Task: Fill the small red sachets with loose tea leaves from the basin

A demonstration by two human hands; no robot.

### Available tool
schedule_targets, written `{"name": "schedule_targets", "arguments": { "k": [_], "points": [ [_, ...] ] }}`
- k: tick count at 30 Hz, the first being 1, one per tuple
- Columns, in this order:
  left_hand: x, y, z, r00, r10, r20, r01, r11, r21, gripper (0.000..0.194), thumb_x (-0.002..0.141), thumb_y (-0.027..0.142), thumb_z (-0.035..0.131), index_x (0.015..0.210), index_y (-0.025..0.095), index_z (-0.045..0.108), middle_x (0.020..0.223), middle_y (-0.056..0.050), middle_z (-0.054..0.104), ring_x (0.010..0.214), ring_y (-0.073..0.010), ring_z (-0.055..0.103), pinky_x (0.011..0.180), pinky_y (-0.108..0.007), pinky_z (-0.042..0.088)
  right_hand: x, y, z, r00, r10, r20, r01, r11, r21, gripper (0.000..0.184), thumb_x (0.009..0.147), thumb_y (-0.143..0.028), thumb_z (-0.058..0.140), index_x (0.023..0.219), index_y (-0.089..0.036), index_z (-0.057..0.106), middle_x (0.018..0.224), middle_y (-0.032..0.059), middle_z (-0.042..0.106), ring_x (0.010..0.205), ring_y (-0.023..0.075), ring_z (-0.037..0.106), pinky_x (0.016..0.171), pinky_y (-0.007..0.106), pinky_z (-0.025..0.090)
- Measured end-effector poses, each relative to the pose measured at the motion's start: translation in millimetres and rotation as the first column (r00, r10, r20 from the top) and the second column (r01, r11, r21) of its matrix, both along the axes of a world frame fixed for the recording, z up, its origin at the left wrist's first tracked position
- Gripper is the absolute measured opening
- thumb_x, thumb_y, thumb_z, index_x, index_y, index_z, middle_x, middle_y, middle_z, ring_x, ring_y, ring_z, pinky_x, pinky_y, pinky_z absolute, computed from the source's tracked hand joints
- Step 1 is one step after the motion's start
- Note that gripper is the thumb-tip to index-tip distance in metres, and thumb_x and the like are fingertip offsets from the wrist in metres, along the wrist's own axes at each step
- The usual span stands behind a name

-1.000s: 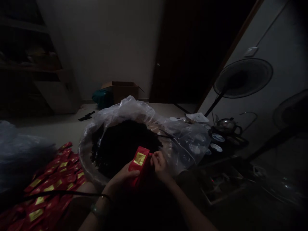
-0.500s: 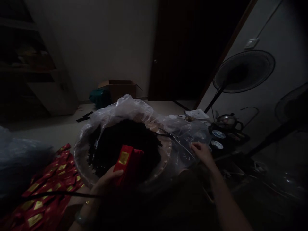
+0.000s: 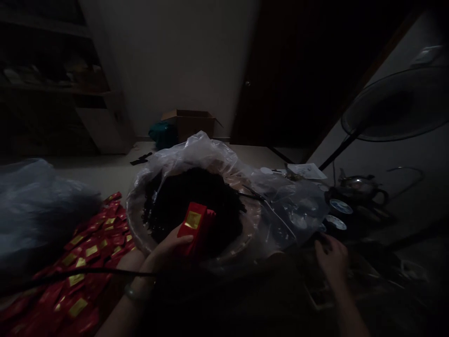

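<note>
My left hand is wrapped round a red packet with a gold label, held tilted over the near side of a round basin. The basin is lined with clear plastic sheeting and holds a heap of dark loose material, perhaps tea leaves; the dim light hides the detail. Off to the right, my right hand is apart from the packet, thumb and fingers spread, with nothing visible between them. It is nearest to the small patterned dishes.
Many red packets lie piled at the left beside a large clear plastic bag. A metal teapot stands on the right, near a standing fan. Against the back wall sits an open cardboard box.
My right hand has left the packet's top and moved far to the right, its fingers opening. My left hand keeps the packet over the basin. The view has shifted a little.
</note>
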State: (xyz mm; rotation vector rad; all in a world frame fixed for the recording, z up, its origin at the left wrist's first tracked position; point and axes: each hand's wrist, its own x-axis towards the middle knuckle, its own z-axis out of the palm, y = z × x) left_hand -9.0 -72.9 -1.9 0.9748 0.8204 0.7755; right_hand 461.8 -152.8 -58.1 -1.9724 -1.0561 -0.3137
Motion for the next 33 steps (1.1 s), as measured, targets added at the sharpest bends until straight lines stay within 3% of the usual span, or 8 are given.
{"name": "schedule_targets", "arguments": {
  "k": [3, 7, 10, 13, 16, 22, 28, 33],
  "points": [
    [-13, 12, 9.2, 0.984, -0.068, -0.162, 0.085, 0.992, 0.099, 0.073, 0.062, 0.029, 0.078, 0.131, 0.022, 0.052, 0.113, -0.004, 0.068, 0.101, -0.0231, 0.061, 0.085, -0.029, 0.046, -86, 23, 21.8, 0.924, 0.381, -0.041, -0.377, 0.923, 0.074, 0.03, 0.078, -0.043, 0.048, 0.087, -0.02, 0.066, 0.099, 0.0138, 0.064, 0.095, 0.0281, 0.06, 0.086, 0.048, 0.048],
    [-42, 46, 27.5, 0.82, -0.331, -0.467, 0.383, 0.923, 0.019, 0.068, 0.058, 0.029, 0.079, 0.123, 0.023, 0.06, 0.09, 0.0, 0.073, 0.074, -0.0197, 0.064, 0.065, -0.025, 0.047, -207, 55, 49.5, 0.611, 0.791, -0.018, -0.791, 0.611, 0.036, 0.026, 0.085, -0.033, 0.053, 0.107, -0.026, 0.065, 0.114, 0.0093, 0.061, 0.107, 0.0244, 0.057, 0.091, 0.045, 0.048],
    [-59, 76, 39.1, 0.613, -0.482, -0.626, 0.581, 0.812, -0.056, 0.056, 0.053, 0.031, 0.08, 0.108, 0.02, 0.07, 0.079, -0.002, 0.073, 0.061, -0.0189, 0.061, 0.057, -0.025, 0.045, -276, 78, 62.3, 0.368, 0.929, -0.03, -0.923, 0.361, -0.134, 0.053, 0.077, -0.035, 0.065, 0.128, -0.025, 0.053, 0.134, 0.0115, 0.049, 0.122, 0.0279, 0.047, 0.099, 0.047, 0.043],
    [-68, 100, 38.6, 0.548, -0.498, -0.672, 0.635, 0.771, -0.053, 0.042, 0.055, 0.034, 0.079, 0.094, 0.017, 0.075, 0.073, -0.003, 0.073, 0.057, -0.018, 0.059, 0.054, -0.024, 0.043, -321, 92, 61.1, 0.28, 0.951, -0.133, -0.921, 0.227, -0.318, 0.05, 0.075, -0.034, 0.069, 0.121, -0.02, 0.058, 0.117, 0.0126, 0.059, 0.103, 0.0265, 0.058, 0.088, 0.043, 0.051],
    [-77, 108, 25.7, 0.62, -0.353, -0.701, 0.562, 0.823, 0.083, 0.04, 0.053, 0.032, 0.08, 0.09, 0.018, 0.075, 0.077, -0.003, 0.073, 0.064, -0.0179, 0.06, 0.057, -0.022, 0.044, -345, 93, 45.7, 0.369, 0.919, -0.137, -0.887, 0.304, -0.347, 0.029, 0.081, -0.03, 0.063, 0.106, -0.018, 0.065, 0.1, 0.0112, 0.061, 0.09, 0.0246, 0.06, 0.079, 0.04, 0.054],
    [-95, 76, -6.3, 0.76, 0.12, -0.639, 0.151, 0.923, 0.353, 0.061, 0.055, 0.036, 0.079, 0.111, 0.016, 0.066, 0.088, -0.004, 0.071, 0.08, -0.0209, 0.062, 0.069, -0.025, 0.046, -358, 79, 10.9, 0.479, 0.877, 0.026, -0.859, 0.475, -0.191, 0.035, 0.087, -0.031, 0.053, 0.12, -0.02, 0.059, 0.101, 0.0131, 0.056, 0.086, 0.0239, 0.058, 0.071, 0.036, 0.055],
    [-97, 45, -23.7, 0.736, 0.513, -0.441, -0.109, 0.734, 0.67, 0.058, 0.063, 0.037, 0.075, 0.116, 0.02, 0.062, 0.121, -0.01, 0.058, 0.109, -0.0253, 0.056, 0.093, -0.038, 0.045, -362, 79, 11.3, 0.553, 0.822, 0.135, -0.811, 0.568, -0.139, 0.027, 0.088, -0.029, 0.051, 0.108, -0.021, 0.068, 0.085, 0.0122, 0.061, 0.08, 0.0245, 0.054, 0.066, 0.036, 0.049],
    [-89, 42, -29.2, 0.568, 0.732, -0.376, -0.252, 0.59, 0.767, 0.053, 0.066, 0.04, 0.071, 0.115, 0.02, 0.06, 0.118, -0.01, 0.06, 0.11, -0.0258, 0.056, 0.095, -0.043, 0.045, -360, 92, 25.1, 0.466, 0.807, -0.363, -0.86, 0.51, 0.029, 0.015, 0.083, -0.022, 0.053, 0.078, -0.018, 0.067, 0.075, 0.0055, 0.065, 0.074, 0.0184, 0.058, 0.068, 0.03, 0.047]
  ]
}}
